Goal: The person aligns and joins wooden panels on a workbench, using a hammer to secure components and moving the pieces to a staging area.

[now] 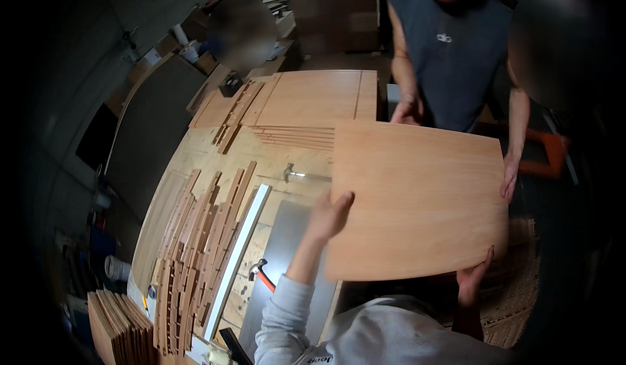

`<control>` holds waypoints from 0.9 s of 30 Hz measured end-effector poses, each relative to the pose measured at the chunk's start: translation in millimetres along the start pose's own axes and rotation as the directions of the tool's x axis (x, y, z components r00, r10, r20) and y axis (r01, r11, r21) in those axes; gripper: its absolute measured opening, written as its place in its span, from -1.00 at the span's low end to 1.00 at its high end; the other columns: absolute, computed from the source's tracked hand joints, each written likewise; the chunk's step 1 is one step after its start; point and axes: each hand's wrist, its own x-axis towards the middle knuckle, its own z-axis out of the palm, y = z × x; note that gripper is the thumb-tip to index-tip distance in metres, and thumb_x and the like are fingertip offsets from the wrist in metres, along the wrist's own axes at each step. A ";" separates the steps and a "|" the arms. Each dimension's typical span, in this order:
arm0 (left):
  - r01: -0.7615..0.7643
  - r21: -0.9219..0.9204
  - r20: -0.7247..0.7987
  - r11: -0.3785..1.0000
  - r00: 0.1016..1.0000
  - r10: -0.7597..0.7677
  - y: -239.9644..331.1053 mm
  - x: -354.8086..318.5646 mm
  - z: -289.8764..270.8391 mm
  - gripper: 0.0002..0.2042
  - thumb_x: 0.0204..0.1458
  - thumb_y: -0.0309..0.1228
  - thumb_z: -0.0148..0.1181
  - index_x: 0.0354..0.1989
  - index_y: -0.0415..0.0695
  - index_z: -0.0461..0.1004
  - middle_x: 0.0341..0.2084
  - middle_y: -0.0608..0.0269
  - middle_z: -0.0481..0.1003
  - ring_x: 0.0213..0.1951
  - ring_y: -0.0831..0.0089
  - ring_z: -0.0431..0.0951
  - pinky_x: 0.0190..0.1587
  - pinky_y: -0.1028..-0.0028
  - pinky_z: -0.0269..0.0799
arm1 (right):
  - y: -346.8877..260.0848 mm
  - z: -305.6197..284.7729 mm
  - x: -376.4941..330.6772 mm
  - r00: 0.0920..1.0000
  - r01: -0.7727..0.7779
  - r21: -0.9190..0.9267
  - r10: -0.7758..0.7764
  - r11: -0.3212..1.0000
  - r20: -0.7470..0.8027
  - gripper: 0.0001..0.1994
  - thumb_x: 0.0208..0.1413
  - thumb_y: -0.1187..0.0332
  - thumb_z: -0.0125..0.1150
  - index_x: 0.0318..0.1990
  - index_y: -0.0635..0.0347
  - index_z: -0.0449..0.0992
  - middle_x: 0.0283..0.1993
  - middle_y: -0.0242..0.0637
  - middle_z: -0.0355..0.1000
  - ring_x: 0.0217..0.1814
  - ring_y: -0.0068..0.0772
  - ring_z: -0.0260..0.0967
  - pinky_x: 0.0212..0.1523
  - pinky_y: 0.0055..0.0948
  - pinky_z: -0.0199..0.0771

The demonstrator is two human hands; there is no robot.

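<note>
A flat light-brown wooden panel [417,202] is held up over the right side of the workbench, tilted in the air. My left hand [330,215] grips its left edge, the thumb on the top face and the fingers hidden beneath. At the near right corner, my right hand [476,276] grips the near edge from below. Across from me stands a co-worker in a dark sleeveless top [450,58]. One hand of theirs [510,177] is on the panel's right edge, and the other hand [407,109] is by the far edge; contact there is unclear.
On the workbench [195,145] lie several narrow wooden strips [208,234], a white bar [236,261], a grey metal sheet [287,234] and two hammers, one steel-headed [289,173], one red-handled [263,276]. More panels [313,94] lie at the far end. Stacked boards [120,326] stand at lower left.
</note>
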 end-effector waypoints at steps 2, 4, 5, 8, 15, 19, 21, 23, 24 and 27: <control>0.034 -0.070 0.057 0.997 0.998 -0.030 0.1 23.5 0.9 -0.57 0.29 -0.24 0.18 0.16 -0.34 0.43 -0.02 0.12 0.60 -0.02 0.40 0.56 0.08 0.41 0.44 | 2.7 1.7 11.0 0.999 -0.040 -0.006 0.040 0.999 0.008 -0.23 0.31 -0.22 0.03 0.51 0.03 0.11 0.53 -0.25 0.14 0.54 -0.11 0.06 0.49 0.01 0.06; 0.085 -0.116 0.091 0.990 0.993 -0.075 10.3 37.3 -0.1 -0.55 0.32 -0.22 0.15 0.22 -0.33 0.39 0.06 0.15 0.56 0.05 0.42 0.53 0.14 0.43 0.40 | 11.0 2.7 22.0 0.998 -0.062 -0.027 0.063 0.998 0.010 -0.25 0.32 -0.21 0.03 0.50 0.04 0.14 0.52 -0.27 0.17 0.53 -0.13 0.08 0.49 -0.02 0.08; 0.118 -0.126 0.102 0.985 0.989 -0.106 23.5 38.7 2.0 -0.54 0.33 -0.22 0.14 0.24 -0.32 0.37 0.10 0.16 0.54 0.09 0.43 0.51 0.17 0.45 0.37 | 15.3 1.9 27.2 0.998 -0.060 -0.044 0.061 0.997 0.008 -0.26 0.32 -0.20 0.02 0.49 0.05 0.16 0.51 -0.29 0.18 0.53 -0.15 0.10 0.49 -0.04 0.09; 0.096 -0.150 0.125 0.984 0.989 -0.078 26.1 47.3 0.6 -0.48 0.35 -0.12 0.11 0.29 -0.28 0.35 0.16 0.18 0.51 0.16 0.42 0.49 0.18 0.45 0.40 | 22.2 1.3 40.3 0.998 -0.055 -0.046 0.053 0.997 -0.027 -0.28 0.33 -0.17 0.02 0.49 0.06 0.17 0.51 -0.31 0.20 0.52 -0.16 0.11 0.50 -0.07 0.08; 0.322 -0.600 0.346 0.732 0.930 -0.125 -43.8 33.3 -21.3 -0.26 0.35 0.22 -0.18 0.43 -0.19 0.20 0.23 0.08 0.47 0.19 0.27 0.52 0.08 0.27 0.55 | 42.3 36.2 71.4 0.998 0.006 -0.046 -0.009 0.999 -0.059 -0.37 0.40 -0.05 -0.02 0.49 0.06 0.15 0.48 -0.30 0.24 0.46 -0.20 0.24 0.41 -0.16 0.25; 0.429 -0.584 0.314 0.689 0.902 -0.296 -117.4 18.3 -11.1 -0.27 0.35 0.23 -0.18 0.45 -0.13 0.18 0.29 0.06 0.41 0.22 0.22 0.49 0.12 0.22 0.49 | 61.9 60.4 94.1 0.935 0.024 -0.665 0.218 0.746 0.279 -0.50 0.41 0.12 0.07 0.38 0.18 0.33 0.26 -0.22 0.46 0.16 -0.34 0.50 0.05 -0.36 0.48; 0.471 -0.548 0.258 0.691 0.882 -0.395 -129.1 15.7 -8.1 -0.28 0.35 0.21 -0.15 0.45 -0.12 0.18 0.29 0.06 0.42 0.21 0.18 0.49 0.16 0.17 0.45 | 85.8 133.7 101.7 0.861 0.117 -0.886 0.398 0.450 0.316 -0.58 0.38 0.24 0.16 0.29 0.24 0.43 0.10 -0.21 0.57 0.00 -0.44 0.58 -0.14 -0.48 0.51; 0.504 -0.517 0.201 0.692 0.857 -0.474 -132.2 19.9 -7.0 -0.32 0.36 0.13 -0.09 0.45 -0.14 0.18 0.28 0.07 0.42 0.19 0.16 0.50 0.18 0.15 0.44 | 128.7 167.8 145.0 0.879 0.165 -0.896 0.351 0.413 0.324 -0.67 0.31 0.42 0.26 0.18 0.30 0.53 -0.04 -0.26 0.61 -0.06 -0.56 0.55 -0.13 -0.56 0.52; 0.494 -0.521 0.158 0.696 0.857 -0.491 -134.5 23.9 -9.0 -0.33 0.36 0.11 -0.08 0.45 -0.15 0.18 0.28 0.06 0.42 0.19 0.16 0.50 0.17 0.14 0.44 | 155.7 182.3 173.4 0.885 0.187 -0.883 0.317 0.430 0.342 -0.67 0.30 0.45 0.27 0.18 0.29 0.53 -0.01 -0.28 0.60 -0.02 -0.56 0.53 0.01 -0.54 0.53; 0.451 -0.547 0.016 0.705 0.848 -0.530 -127.0 50.4 -15.7 -0.35 0.36 0.05 -0.09 0.43 -0.20 0.18 0.24 0.04 0.43 0.15 0.15 0.51 0.13 0.14 0.47 | 249.1 218.2 275.3 0.832 0.414 -0.763 0.134 0.496 0.539 -0.52 0.26 0.42 0.32 0.31 0.22 0.43 0.27 -0.22 0.46 0.28 -0.37 0.39 0.26 -0.39 0.40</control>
